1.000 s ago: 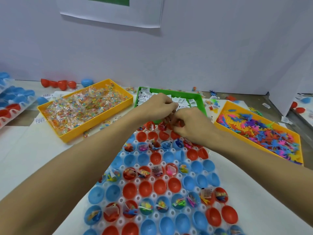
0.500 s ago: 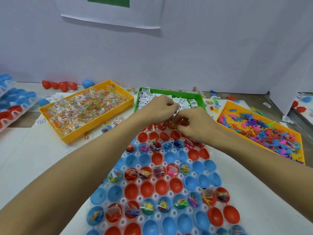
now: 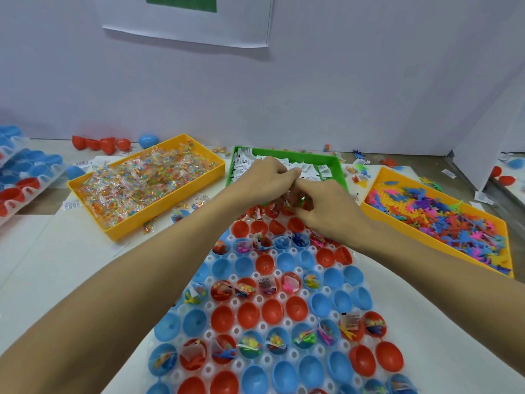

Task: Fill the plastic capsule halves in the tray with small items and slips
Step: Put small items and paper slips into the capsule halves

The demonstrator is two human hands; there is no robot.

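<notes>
A clear capsule tray (image 3: 234, 302) holds rows of red and blue capsule halves. Some are bare inside and some hold small toys, candy packets and paper slips. My left hand (image 3: 264, 180) and my right hand (image 3: 324, 214) meet fingertip to fingertip over the tray's far end, at the near edge of the green tray (image 3: 341, 173) of white paper slips (image 3: 308, 167). The left hand's fingers curl round a small bunch of slips. My right thumb and forefinger pinch a slip at the left fingertips, and most of it is hidden.
A yellow tray (image 3: 170, 203) of wrapped candy packets lies at the left. Another yellow tray (image 3: 437, 243) of colourful plastic figures lies at the right. Loose red capsule halves (image 3: 108, 144) lie by the back wall, and stacked capsule trays (image 3: 22, 180) stand far left.
My right fingers have lifted from the far capsule row up to the left hand's fingertips. The left hand has stayed almost still.
</notes>
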